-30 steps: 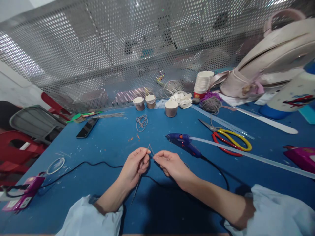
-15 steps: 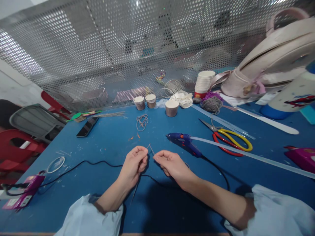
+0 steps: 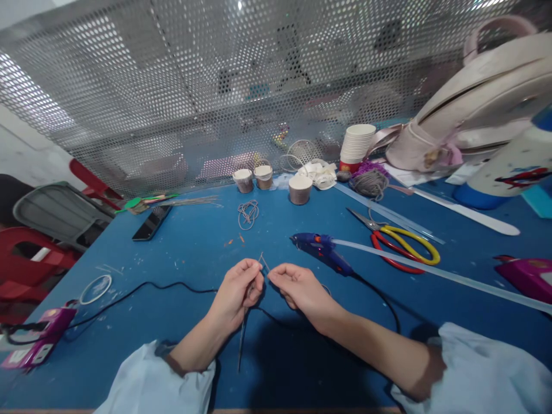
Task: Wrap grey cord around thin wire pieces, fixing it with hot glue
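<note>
My left hand (image 3: 241, 287) is closed, thumb against forefinger, around a thin grey wire (image 3: 241, 348) whose long end slants down below the palm. A slender tip of it peeks out above the fingers. From that tip a grey cord (image 3: 264, 263) runs down to my right hand (image 3: 299, 287), which pinches it between thumb and forefinger. The two hands are close together but apart. A bit of grey cord loop shows behind the right wrist. A blue glue gun (image 3: 321, 252) with a long clear glue stick (image 3: 431, 268) lies just beyond the right hand.
Red-and-yellow-handled scissors (image 3: 399, 247) lie at right. Farther back are a wrapped cup (image 3: 300, 191), coiled grey cord (image 3: 248, 215), a yarn ball (image 3: 370, 183) and stacked paper cups (image 3: 357, 146). A phone (image 3: 152, 222) lies left; a black cable (image 3: 172, 284) crosses the table.
The wire's lower end below my left hand has swung toward the right and shows longer. My left hand has turned slightly; the right has barely moved.
</note>
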Tool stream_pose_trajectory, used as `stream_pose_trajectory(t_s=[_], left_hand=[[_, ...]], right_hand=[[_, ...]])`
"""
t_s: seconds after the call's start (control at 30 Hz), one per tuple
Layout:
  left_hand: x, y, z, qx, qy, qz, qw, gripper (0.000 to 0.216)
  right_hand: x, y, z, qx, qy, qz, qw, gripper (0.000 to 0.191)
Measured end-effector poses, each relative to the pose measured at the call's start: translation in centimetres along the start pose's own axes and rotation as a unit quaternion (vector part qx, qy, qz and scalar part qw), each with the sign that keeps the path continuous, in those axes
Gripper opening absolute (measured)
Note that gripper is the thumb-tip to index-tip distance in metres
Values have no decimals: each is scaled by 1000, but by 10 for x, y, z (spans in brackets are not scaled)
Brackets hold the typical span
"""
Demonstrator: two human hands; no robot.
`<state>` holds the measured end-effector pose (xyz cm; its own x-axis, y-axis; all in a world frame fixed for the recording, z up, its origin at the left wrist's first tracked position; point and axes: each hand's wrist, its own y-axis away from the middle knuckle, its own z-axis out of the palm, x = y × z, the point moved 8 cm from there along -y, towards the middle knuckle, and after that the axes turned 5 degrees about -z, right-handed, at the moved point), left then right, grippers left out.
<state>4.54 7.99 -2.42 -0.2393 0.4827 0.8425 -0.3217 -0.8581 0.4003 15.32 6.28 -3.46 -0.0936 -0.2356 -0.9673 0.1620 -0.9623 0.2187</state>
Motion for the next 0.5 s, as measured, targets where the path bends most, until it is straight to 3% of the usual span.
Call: stream_pose_trajectory(t_s=[0.5], left_hand=[[-3,-1,3,-30,26,-26,999,18]], right_hand=[[2,1,0,3,-2,6,1000,24]])
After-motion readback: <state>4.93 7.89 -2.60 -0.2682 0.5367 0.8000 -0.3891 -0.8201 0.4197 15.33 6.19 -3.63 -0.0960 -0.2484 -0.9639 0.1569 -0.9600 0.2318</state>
